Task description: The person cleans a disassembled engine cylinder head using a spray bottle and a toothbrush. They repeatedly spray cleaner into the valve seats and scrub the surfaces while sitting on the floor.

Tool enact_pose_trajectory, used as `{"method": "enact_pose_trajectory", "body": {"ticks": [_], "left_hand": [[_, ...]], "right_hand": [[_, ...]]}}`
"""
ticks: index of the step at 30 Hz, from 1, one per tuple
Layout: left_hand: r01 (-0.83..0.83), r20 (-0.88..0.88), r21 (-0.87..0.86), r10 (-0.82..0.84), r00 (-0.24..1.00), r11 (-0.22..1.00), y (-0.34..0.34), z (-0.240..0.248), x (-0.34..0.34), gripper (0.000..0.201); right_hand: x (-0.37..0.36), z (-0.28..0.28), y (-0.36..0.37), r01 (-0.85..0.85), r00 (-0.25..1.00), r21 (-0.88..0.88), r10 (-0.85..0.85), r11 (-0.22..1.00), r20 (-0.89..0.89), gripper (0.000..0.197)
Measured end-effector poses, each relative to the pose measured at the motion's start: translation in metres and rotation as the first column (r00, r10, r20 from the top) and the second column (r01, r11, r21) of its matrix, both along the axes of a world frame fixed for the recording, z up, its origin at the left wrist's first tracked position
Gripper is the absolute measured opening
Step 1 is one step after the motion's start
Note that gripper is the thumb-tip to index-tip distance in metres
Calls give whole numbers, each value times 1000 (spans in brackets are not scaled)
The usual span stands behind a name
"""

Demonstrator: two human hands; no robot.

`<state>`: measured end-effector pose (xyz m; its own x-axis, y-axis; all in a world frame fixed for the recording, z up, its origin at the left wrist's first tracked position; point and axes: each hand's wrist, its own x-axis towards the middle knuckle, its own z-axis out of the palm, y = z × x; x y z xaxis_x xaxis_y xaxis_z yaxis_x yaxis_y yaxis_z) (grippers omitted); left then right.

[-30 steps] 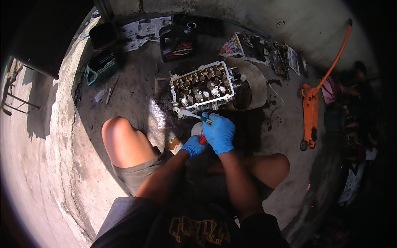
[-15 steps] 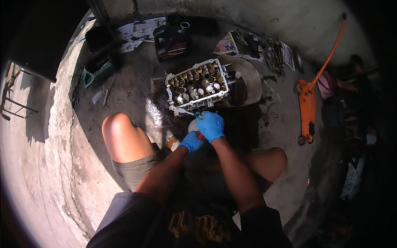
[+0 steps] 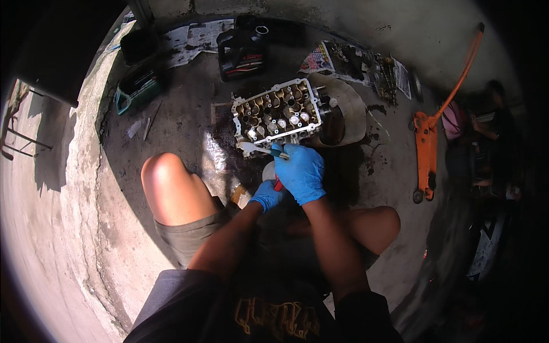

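Note:
An engine cylinder head (image 3: 255,139) lies on the floor in front of me, its valve side facing up. My right hand (image 3: 301,171), in a blue glove, is closed round the handle of a brush (image 3: 262,150). The brush's pale tip points left, over the near left edge of the cylinder head. Just below, my gloved left hand (image 3: 266,195) is closed by a red object (image 3: 278,183), mostly hidden by my hands, so its kind cannot be made out. A pale round shape (image 3: 268,170) shows between the hands and the cylinder head.
Beyond the cylinder head stands a black oil jug (image 3: 243,57). A cut-open pale container (image 3: 355,117) sits to its right, a green tray (image 3: 127,100) at far left. Newspaper (image 3: 200,37) and metal parts (image 3: 384,80) lie along the wall. An orange floor jack (image 3: 424,154) is at right.
My right hand has risen slightly and moved right, looking larger. The brush has turned flatter, with its tip slightly higher. My left hand stays nearly in place.

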<state>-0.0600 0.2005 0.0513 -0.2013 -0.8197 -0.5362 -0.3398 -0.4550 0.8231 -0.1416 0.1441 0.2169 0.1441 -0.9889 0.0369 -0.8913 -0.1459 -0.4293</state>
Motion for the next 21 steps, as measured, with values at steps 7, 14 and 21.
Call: {"method": "enact_pose_trajectory", "body": {"ticks": [7,14,21], "left_hand": [[153,6,34,-154,988,988,2,-7,-5,53],[40,-55,-226,-53,997,973,3,25,-5,56],[-447,-518,179,470,715,877,29,87,35,45]], "right_hand": [[-12,-52,-3,100,978,74,-84,992,-190,24],[-73,-48,-32,130,989,106,-122,986,-81,49],[-127,9,-45,199,962,268,-136,943,-236,42]]}}
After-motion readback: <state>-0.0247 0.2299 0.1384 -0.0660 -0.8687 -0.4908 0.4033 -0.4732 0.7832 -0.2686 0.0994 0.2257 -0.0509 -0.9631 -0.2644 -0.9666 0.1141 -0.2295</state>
